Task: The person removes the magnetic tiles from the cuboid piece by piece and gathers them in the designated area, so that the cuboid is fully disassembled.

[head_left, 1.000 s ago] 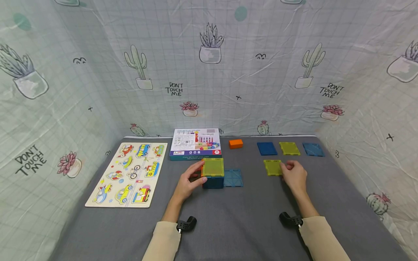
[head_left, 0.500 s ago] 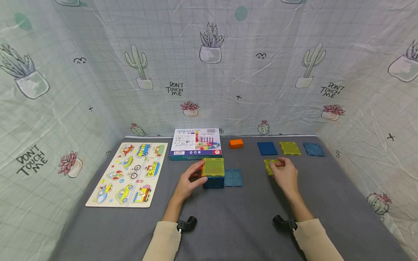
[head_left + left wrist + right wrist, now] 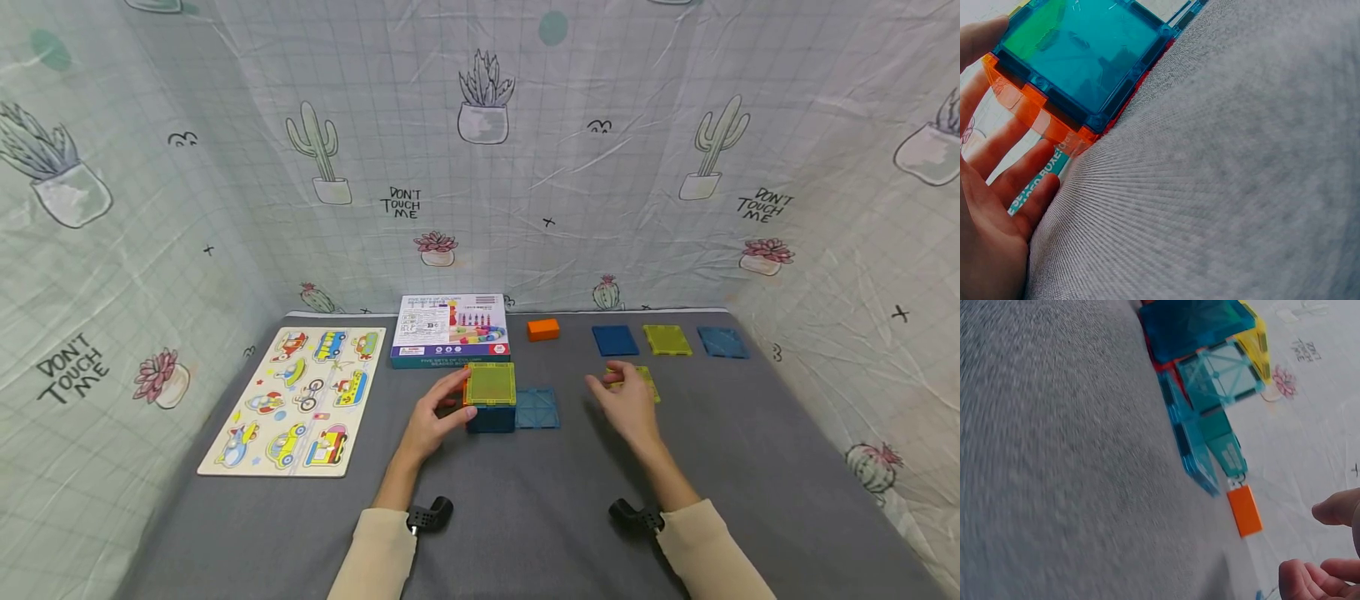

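Observation:
A cube of magnetic tiles (image 3: 491, 385) stands mid-table, with a yellow top, blue front and orange left side. My left hand (image 3: 429, 421) holds it at its left, thumb at the front blue tile (image 3: 1085, 59) and fingers by the orange tile (image 3: 1038, 115). A light blue magnetic tile (image 3: 537, 408) lies flat against the cube's right side. My right hand (image 3: 628, 406) hovers to the right with thumb and fingers apart, holding nothing. It partly covers a flat yellow magnetic tile (image 3: 651, 384). In the right wrist view, the right fingers (image 3: 1297, 579) enter at the lower right.
Behind lie a dark blue tile (image 3: 615, 341), a yellow tile (image 3: 667, 340) and a light blue tile (image 3: 722, 342). An orange block (image 3: 543, 330) sits beside a printed box (image 3: 450, 331). A wooden vehicle puzzle board (image 3: 255, 392) is at left; a printed cloth (image 3: 547, 258) hangs behind.
My right hand has moved left from the right edge of the near yellow tile, across it and past its left side. The tile stays in place. My left hand and the cube have not moved.

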Demonstrator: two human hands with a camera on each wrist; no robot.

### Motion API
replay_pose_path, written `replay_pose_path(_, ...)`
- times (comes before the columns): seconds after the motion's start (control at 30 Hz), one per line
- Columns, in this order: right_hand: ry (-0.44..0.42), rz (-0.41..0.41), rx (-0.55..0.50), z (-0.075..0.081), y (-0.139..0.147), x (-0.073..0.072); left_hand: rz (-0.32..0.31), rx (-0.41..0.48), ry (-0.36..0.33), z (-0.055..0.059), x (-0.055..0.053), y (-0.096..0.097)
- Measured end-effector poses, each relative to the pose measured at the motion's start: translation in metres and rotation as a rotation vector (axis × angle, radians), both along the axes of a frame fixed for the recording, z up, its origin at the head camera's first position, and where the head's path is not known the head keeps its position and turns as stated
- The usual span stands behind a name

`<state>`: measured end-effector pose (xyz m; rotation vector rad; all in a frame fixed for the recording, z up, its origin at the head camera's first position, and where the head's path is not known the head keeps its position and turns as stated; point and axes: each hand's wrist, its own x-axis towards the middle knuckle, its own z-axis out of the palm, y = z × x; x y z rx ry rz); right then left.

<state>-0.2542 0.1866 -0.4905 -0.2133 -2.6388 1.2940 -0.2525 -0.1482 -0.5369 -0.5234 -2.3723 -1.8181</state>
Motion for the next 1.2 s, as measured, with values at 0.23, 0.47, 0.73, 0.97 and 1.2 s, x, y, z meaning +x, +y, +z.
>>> replay_pose_path(0.23, -0.002, 0.066, -0.019, -0.006, -0.014, -0.002, 0.002, 0.001, 0.009, -0.001, 0.001, 0.0)
replay_pose_path(0.47, -0.021, 0.107, -0.012, -0.009, -0.029, -0.002, 0.0, 0.005, 0.011, -0.002, 0.001, 0.001)
replay_pose_path(0.73, -0.033, 0.146, 0.005, -0.014, -0.043, 0.001, 0.008, 0.011, 0.011, -0.001, 0.002, 0.0)
replay_pose_path(0.97, -0.056, 0.152, 0.006, -0.015, -0.047, 0.002, 0.005, 0.013, -0.013, 0.0, 0.002, 0.001)
replay_pose_path(1.2, -0.082, 0.153, -0.036, -0.017, -0.048, 0.001, -0.005, 0.009, 0.002, 0.0, 0.0, 0.001)
